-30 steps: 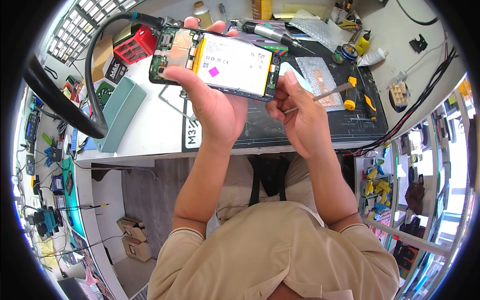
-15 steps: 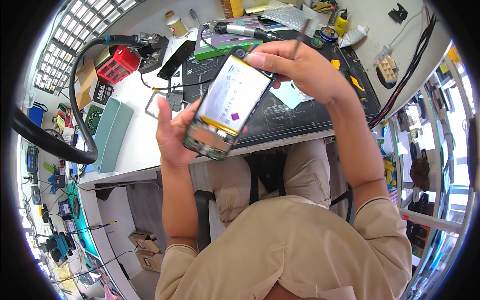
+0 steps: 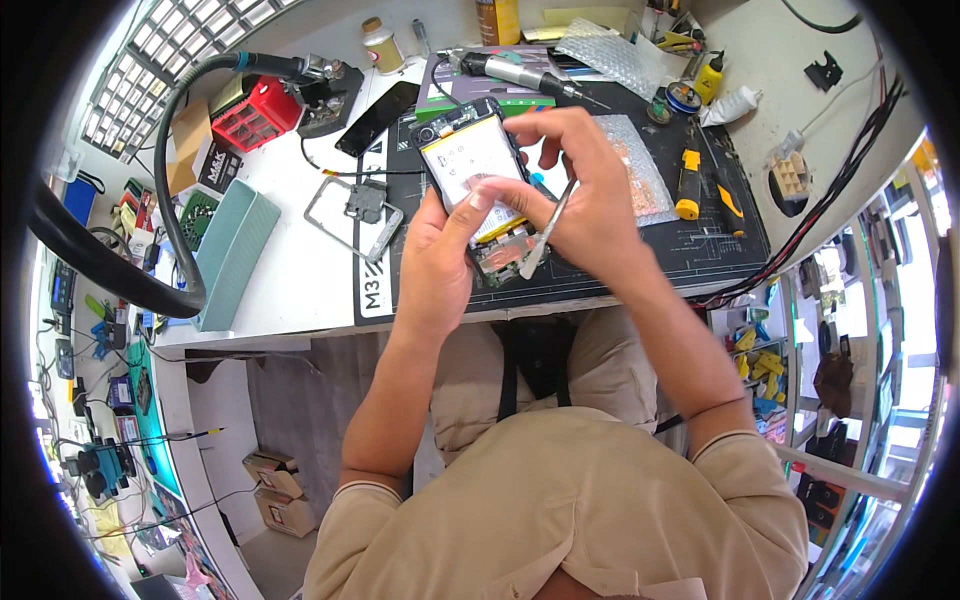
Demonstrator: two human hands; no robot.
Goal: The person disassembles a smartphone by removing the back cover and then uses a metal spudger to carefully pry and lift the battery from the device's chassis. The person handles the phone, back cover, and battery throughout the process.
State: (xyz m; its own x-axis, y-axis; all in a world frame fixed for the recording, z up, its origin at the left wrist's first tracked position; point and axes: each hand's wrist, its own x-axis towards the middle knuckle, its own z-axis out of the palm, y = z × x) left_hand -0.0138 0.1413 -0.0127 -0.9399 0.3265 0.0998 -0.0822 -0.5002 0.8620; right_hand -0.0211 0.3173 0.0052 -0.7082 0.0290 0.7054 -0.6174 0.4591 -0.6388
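An opened phone [image 3: 428, 133] rests in my left hand [image 3: 437, 262], tilted, with its inside facing up. Its white battery [image 3: 460, 155] with yellow edges fills the middle, and a copper-coloured patch shows on the board at the near end. My left thumb lies over the battery; the other left fingers are hidden beneath the phone. At the phone's right side, my right hand [image 3: 590, 200] grips a thin metal pry tool [image 3: 546, 238], its flat end pointing down by the board. The right thumb reaches across onto the battery.
A grey metal phone frame [image 3: 383, 235] and a dark phone [image 3: 378, 118] lie to the left. A teal tray [image 3: 238, 255] stands farther left under a black hose [image 3: 170, 190]. Bubble wrap [image 3: 650, 185], a yellow-black tool [image 3: 689, 188] and a pen-shaped driver [image 3: 510, 72] lie beyond my right hand.
My right hand has come down from the phone's top edge to its side, and the pry tool has swung from pointing up to pointing down. My left thumb has moved onto the battery.
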